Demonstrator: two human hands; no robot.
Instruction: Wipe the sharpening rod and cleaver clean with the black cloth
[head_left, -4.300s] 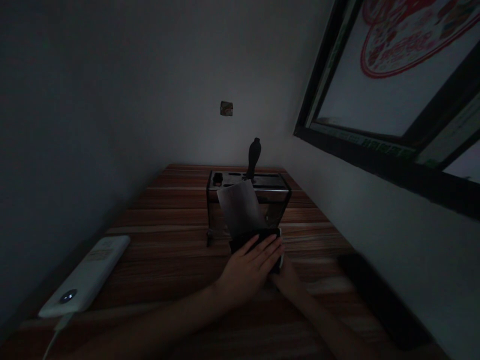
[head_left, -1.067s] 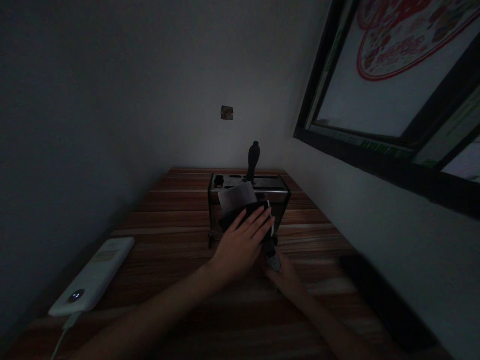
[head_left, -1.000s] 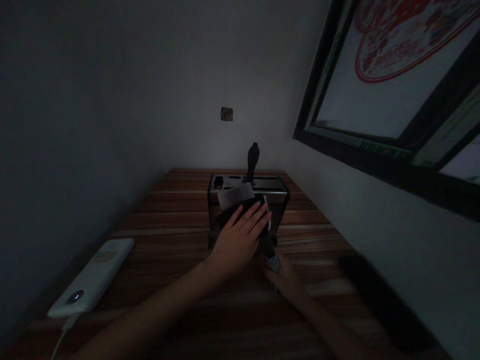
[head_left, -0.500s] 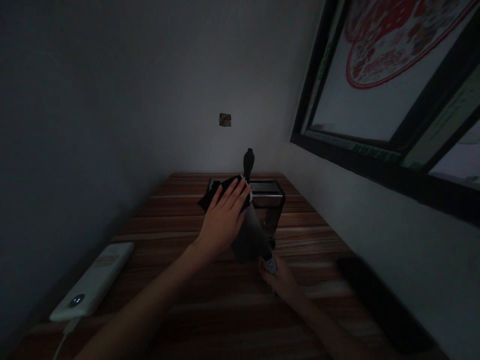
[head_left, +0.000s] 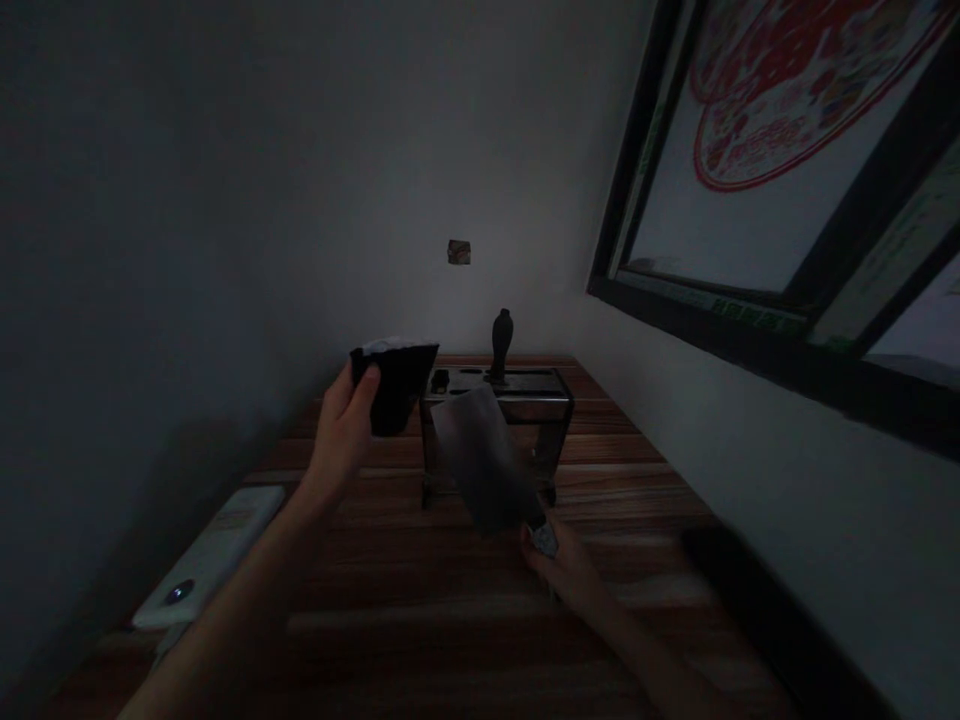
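My right hand (head_left: 564,562) grips a cleaver (head_left: 480,455) by its patterned handle, the broad grey blade pointing up and to the left over the table. To the left of the blade, my left hand (head_left: 346,415) is closed on a black cloth (head_left: 397,385) with a whitish upper edge, thumb in front. Cloth and blade are apart. Behind the cleaver stands a knife block (head_left: 559,385) with a metal-looking slotted top and see-through sides; a dark-handled tool (head_left: 502,338) stands upright in it. The blade hides part of the block's front.
On the left of the wood-grain table (head_left: 420,600) lies a white power bank (head_left: 217,550) with a cable, partly behind my left forearm. A long dark object (head_left: 765,610) lies along the right wall. A dark-framed window (head_left: 720,300) is above it.
My left hand has come off the blade and moved left with the black cloth, uncovering the blade's tip and the block's left part. The cleaver stays in nearly the same place.
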